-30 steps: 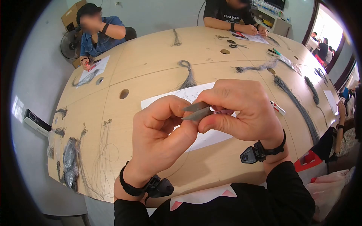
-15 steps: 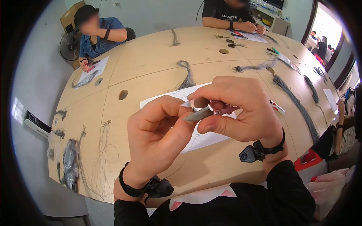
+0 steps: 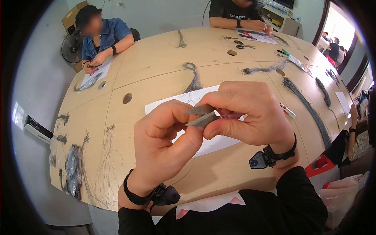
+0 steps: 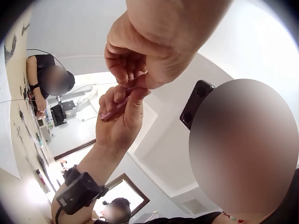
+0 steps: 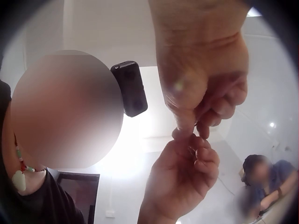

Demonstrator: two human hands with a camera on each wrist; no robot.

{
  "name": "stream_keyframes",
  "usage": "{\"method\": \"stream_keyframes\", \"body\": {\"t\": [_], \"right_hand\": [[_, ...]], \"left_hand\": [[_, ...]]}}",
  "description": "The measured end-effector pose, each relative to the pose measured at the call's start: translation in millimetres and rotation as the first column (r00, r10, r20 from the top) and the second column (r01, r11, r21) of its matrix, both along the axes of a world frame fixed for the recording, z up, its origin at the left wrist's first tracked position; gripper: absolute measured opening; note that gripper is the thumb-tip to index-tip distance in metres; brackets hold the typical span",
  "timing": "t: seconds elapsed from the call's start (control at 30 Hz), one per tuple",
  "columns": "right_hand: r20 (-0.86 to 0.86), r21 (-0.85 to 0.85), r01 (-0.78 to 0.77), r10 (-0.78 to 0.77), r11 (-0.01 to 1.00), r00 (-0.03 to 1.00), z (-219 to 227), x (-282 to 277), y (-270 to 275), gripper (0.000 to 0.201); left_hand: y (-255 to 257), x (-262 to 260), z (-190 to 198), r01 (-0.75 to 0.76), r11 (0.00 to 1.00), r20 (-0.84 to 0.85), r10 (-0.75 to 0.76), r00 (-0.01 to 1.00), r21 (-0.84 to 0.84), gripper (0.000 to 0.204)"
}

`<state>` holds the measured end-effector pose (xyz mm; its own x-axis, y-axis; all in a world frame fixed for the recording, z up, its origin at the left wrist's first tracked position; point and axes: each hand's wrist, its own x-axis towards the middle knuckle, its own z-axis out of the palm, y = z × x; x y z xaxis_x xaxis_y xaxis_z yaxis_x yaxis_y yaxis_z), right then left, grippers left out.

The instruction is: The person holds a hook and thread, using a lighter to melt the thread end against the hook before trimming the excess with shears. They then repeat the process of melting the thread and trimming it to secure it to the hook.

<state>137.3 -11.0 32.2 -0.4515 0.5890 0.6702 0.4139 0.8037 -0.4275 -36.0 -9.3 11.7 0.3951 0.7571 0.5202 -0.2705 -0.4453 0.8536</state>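
Curling inward, the left hand (image 3: 164, 137) hides whatever its fingers may hold, so I cannot tell; at its fingertips, above the white paper (image 3: 219, 142), small snips (image 3: 201, 120) stand with blades parted, the upper no longer glinting as moments ago, suggesting fine work continues; the right hand's (image 3: 250, 113) fingers grip their pinkish handle (image 3: 231, 116).

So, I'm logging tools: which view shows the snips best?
The head view, because there the snips show both metal blades, parted, and some handle in the right hand. The left wrist view shows mainly handle; the right wrist, nothing I can identify.
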Motion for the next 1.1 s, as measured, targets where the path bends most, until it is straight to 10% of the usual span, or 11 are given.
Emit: {"method": "stream_keyframes", "body": {"t": [0.23,0.3,0.67,1.1], "right_hand": [[-0.13,0.154,-0.007,0.027,0.988,0.991,-5.5,3.2,7.8,0.025],[-0.384,-0.065,-0.05,0.021,0.997,0.923,-5.4,-0.1,3.3,0.025],[-0.259,-0.19,-0.025,-0.025,0.982,0.965,-5.9,-6.2,-3.1,0.014],[-0.134,-0.072,-0.041,0.031,0.997,0.991,-0.2,5.4,5.2,0.031]], "left_hand": [[0.5,0.9,-1.2,-0.055,0.998,-0.002,0.055,0.998,0.027,0.005],[0.0,1.8,-1.3,-0.084,0.996,-0.002,0.084,0.996,0.028,0.005],[-2.0,5.8,-3.2,-0.24,0.958,-0.09,0.256,0.963,0.158,0.006],[1.7,1.2,-0.9,-0.04,0.997,0.147,0.048,0.988,-0.059,0.004]]}}
